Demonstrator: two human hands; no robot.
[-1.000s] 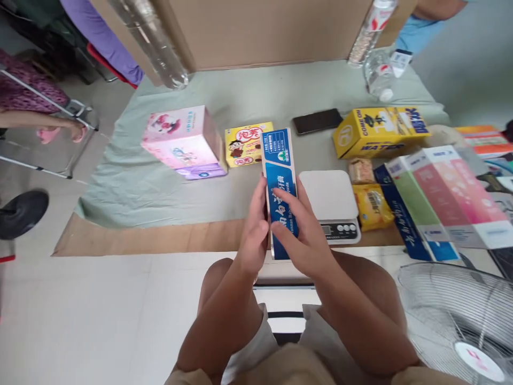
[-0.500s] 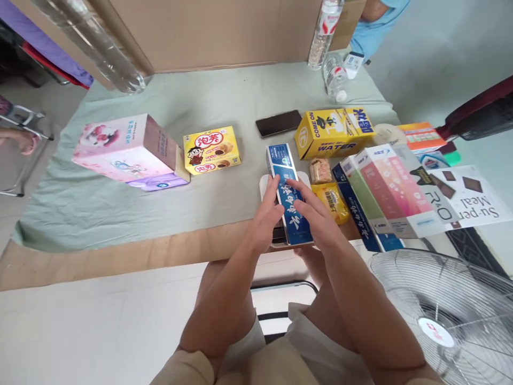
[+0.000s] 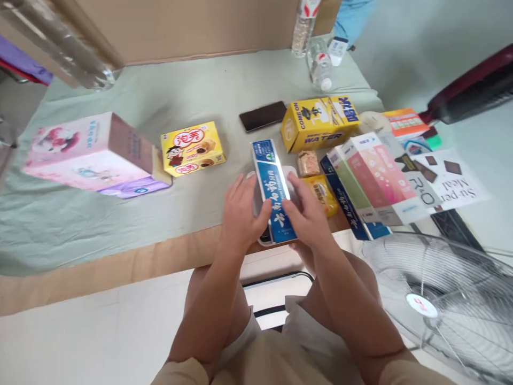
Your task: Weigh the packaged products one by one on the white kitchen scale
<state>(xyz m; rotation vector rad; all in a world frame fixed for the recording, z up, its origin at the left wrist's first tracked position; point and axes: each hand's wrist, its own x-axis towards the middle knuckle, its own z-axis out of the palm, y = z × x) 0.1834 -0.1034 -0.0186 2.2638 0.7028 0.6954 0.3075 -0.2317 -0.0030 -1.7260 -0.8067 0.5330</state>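
Note:
A long blue toothpaste box (image 3: 271,182) lies lengthwise on a small white kitchen scale (image 3: 256,199) at the near edge of the table. My left hand (image 3: 240,214) grips its left side with curled fingers. My right hand (image 3: 306,216) holds its right side, fingers laid along the box. Most of the scale is hidden under the box and my hands.
A yellow snack box (image 3: 192,148), pink tissue box (image 3: 88,152), black phone (image 3: 262,115), yellow water carton (image 3: 318,123), small snack packets (image 3: 320,187), and a row of toothpaste boxes (image 3: 368,182) lie on the green cloth (image 3: 120,214). A floor fan (image 3: 441,299) stands at right.
The blue box has come down from in front of me onto the white scale, both hands still on it. The view has shifted right.

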